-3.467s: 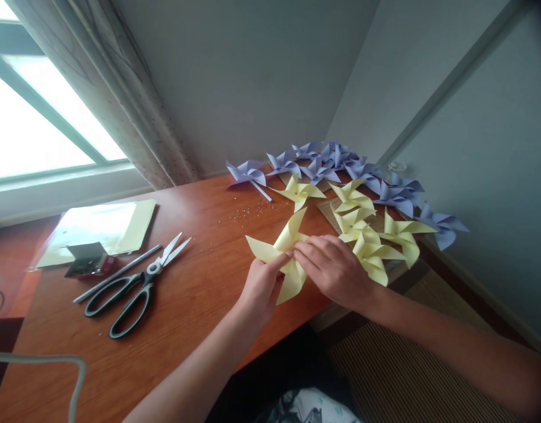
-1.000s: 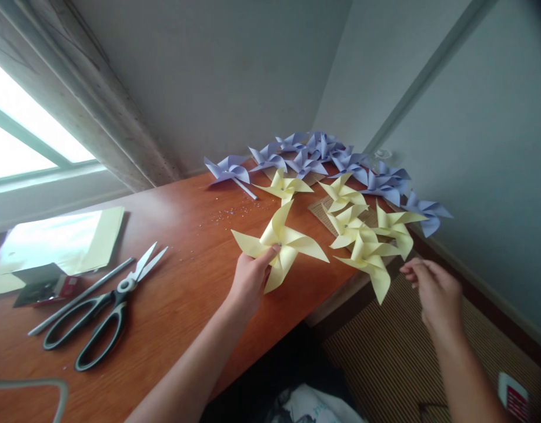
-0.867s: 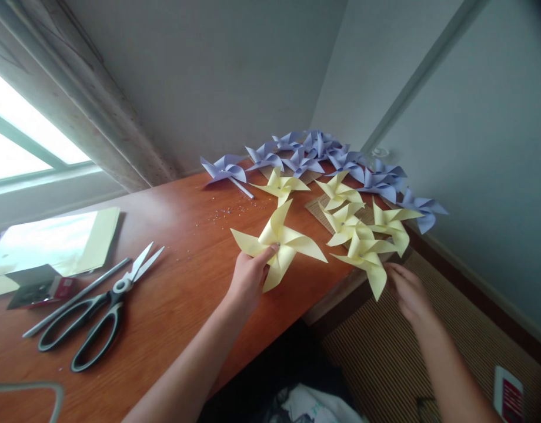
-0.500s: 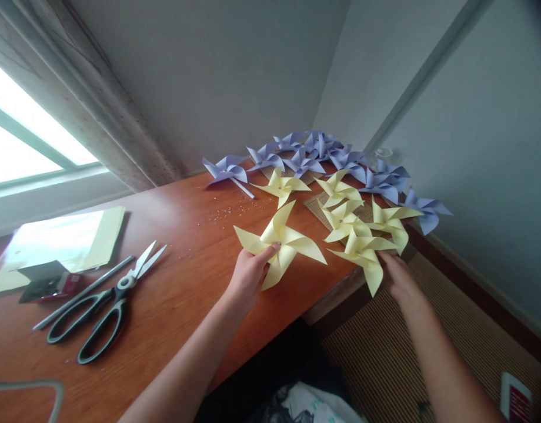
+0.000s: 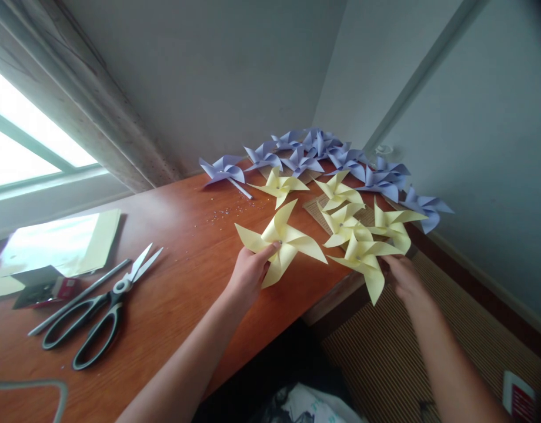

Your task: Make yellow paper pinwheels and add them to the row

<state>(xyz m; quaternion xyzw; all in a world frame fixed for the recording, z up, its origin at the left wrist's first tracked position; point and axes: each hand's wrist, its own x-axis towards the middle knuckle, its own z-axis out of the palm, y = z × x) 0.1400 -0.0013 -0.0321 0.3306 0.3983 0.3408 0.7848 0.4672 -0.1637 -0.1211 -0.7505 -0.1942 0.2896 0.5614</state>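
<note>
My left hand (image 5: 249,275) pinches a large yellow paper pinwheel (image 5: 283,239) at its centre, holding it just above the wooden table (image 5: 177,282). My right hand (image 5: 403,276) reaches under a smaller yellow pinwheel (image 5: 365,258) at the table's right edge; its fingertips are hidden behind the paper. Several more yellow pinwheels (image 5: 341,194) lie beyond, and several lilac pinwheels (image 5: 323,154) curve along the far corner by the wall.
Black-handled scissors (image 5: 98,314) and a grey pen (image 5: 79,296) lie at the left, near a small dark box (image 5: 41,285) and a pale yellow paper pad (image 5: 63,241). Tiny glittery bits (image 5: 229,210) are scattered mid-table. A ribbed brown surface (image 5: 385,358) lies below right.
My right hand left the large pinwheel, swung out to the right, then came back to the small pinwheel at the table's edge. My left hand kept holding the large one.
</note>
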